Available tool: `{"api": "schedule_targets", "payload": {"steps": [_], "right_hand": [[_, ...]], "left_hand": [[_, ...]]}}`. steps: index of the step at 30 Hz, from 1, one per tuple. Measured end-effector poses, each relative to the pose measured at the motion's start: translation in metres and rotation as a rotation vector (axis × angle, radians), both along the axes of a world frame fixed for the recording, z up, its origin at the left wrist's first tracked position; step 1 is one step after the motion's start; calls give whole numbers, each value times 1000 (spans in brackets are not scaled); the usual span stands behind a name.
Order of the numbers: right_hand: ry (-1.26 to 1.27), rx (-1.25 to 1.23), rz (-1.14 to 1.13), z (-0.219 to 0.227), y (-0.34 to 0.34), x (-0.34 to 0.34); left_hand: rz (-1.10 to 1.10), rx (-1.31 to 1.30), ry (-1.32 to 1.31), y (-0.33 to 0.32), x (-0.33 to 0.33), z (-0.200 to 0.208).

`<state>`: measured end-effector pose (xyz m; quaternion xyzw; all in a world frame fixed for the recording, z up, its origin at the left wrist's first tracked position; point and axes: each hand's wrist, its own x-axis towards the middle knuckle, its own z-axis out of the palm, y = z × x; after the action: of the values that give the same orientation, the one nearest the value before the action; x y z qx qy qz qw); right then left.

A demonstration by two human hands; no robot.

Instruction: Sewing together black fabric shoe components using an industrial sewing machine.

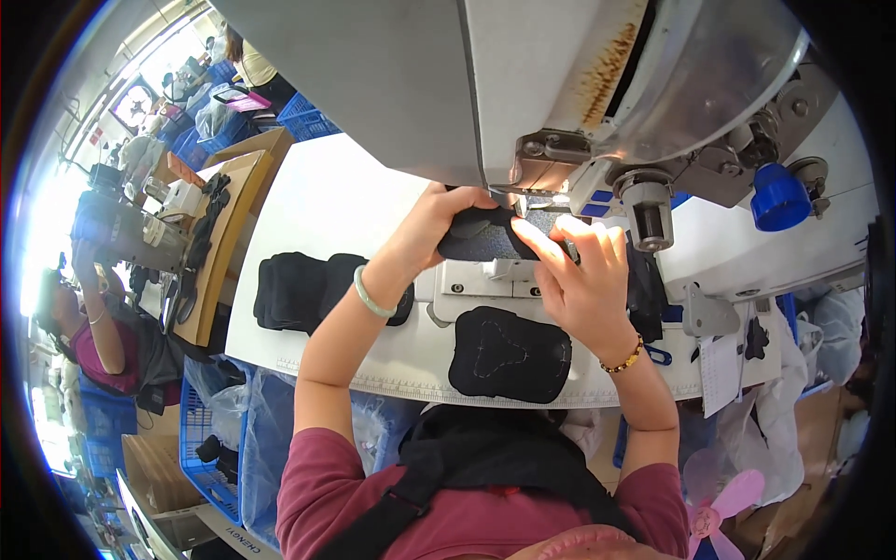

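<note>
My left hand (pixel 431 222) and my right hand (pixel 581 271) both grip a dark fabric piece (pixel 485 238) under the needle area of a large grey sewing machine (pixel 579 84). The left hand pinches its left edge; a pale green bangle circles that wrist. The right hand's fingers press on its right side; a beaded bracelet sits on that wrist. Below the hands, a black shaped fabric piece (pixel 509 355) with pale stitched lines lies flat on the white table (pixel 327 205).
A stack of black fabric pieces (pixel 303 291) lies left of my left arm. A blue knob (pixel 777 198) juts from the machine at right. Another person (pixel 103 327) sits at a machine far left. Blue crates (pixel 201 439) and plastic bags stand under the table.
</note>
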<state>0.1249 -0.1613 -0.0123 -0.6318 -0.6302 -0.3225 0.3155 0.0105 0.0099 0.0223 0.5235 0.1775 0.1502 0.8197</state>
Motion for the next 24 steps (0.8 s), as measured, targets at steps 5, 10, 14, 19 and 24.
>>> {"api": "schedule_targets", "payload": {"steps": [5, 10, 14, 19, 24], "right_hand": [[1, 87, 67, -9, -10, 19], [171, 161, 122, -17, -4, 27], [358, 140, 76, -18, -2, 32], [519, 166, 117, -25, 4, 39], [590, 203, 118, -21, 10, 41]], "left_hand": [[238, 32, -108, -21, -1, -9], [311, 37, -102, -32, -4, -20], [348, 32, -189, -48, -6, -26], [468, 131, -286, -62, 0, -30], [562, 240, -339, -69, 4, -38]]}}
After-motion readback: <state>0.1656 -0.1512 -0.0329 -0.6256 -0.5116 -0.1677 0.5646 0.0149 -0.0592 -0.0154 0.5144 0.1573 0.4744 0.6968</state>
